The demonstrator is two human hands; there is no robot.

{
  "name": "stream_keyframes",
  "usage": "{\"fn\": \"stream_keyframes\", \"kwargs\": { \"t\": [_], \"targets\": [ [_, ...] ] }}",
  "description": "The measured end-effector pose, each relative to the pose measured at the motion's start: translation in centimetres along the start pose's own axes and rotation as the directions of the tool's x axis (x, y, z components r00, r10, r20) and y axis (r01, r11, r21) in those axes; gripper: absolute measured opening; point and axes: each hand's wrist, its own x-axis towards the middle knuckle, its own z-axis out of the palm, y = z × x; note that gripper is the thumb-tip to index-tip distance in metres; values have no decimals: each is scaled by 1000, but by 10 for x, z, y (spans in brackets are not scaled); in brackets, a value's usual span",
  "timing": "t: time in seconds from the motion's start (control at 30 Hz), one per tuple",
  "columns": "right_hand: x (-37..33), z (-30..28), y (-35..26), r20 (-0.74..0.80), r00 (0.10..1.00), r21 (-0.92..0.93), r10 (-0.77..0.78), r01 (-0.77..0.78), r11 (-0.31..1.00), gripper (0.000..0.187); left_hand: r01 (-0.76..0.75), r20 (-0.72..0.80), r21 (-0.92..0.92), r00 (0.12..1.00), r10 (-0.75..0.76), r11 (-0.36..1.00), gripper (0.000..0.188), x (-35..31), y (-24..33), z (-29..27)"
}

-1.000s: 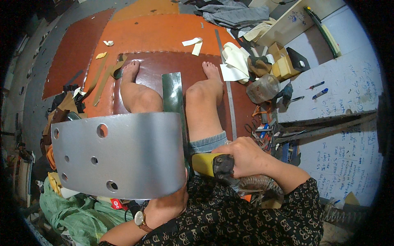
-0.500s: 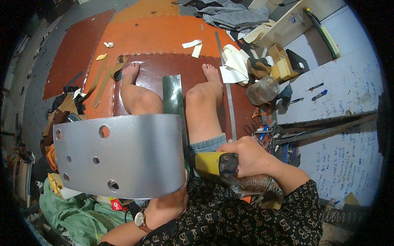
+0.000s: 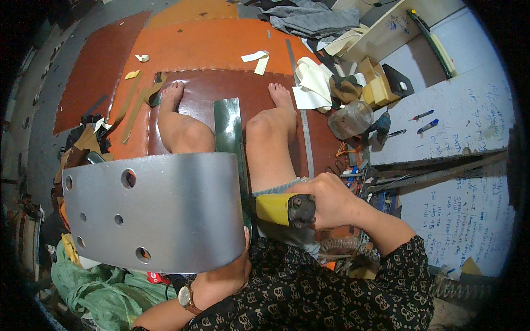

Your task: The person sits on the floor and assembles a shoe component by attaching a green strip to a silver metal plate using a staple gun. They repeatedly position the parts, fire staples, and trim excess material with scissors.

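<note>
Right hand (image 3: 334, 201): my fingers are wrapped round the dark end of the yellow tool (image 3: 273, 209).
Yellow tool: left of those fingers, long axis sideways, free end just beside the green strip (image 3: 227, 124).
Green strip: long axis pointing away from me, between my legs (image 3: 271, 151).
Silver plate (image 3: 160, 215): left of the tool, curved edge toward the strip.
Left hand (image 3: 227, 277): nearer the plate, at its lower right corner; fingers mostly hidden, grip I can't tell.

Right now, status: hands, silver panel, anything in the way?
Right hand grips yellow tool. Left hand at lower right of silver panel, its grip hidden. Green strip shows between tool and panel.
</note>
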Motion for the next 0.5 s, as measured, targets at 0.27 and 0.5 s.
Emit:
{"fn": "stream_keyframes", "kwargs": {
  "t": [0.27, 0.5],
  "targets": [
    [4, 3, 2, 3, 1000, -19, 10, -10, 1000, 46, 17, -22, -30, 1000, -18, 999, 63, 0, 1, -1],
    [6, 1, 0, 9, 1000, -3, 8, -8, 1000, 43, 12, -35, -35, 999, -14, 999, 63, -1, 0, 2]
  ]
}}
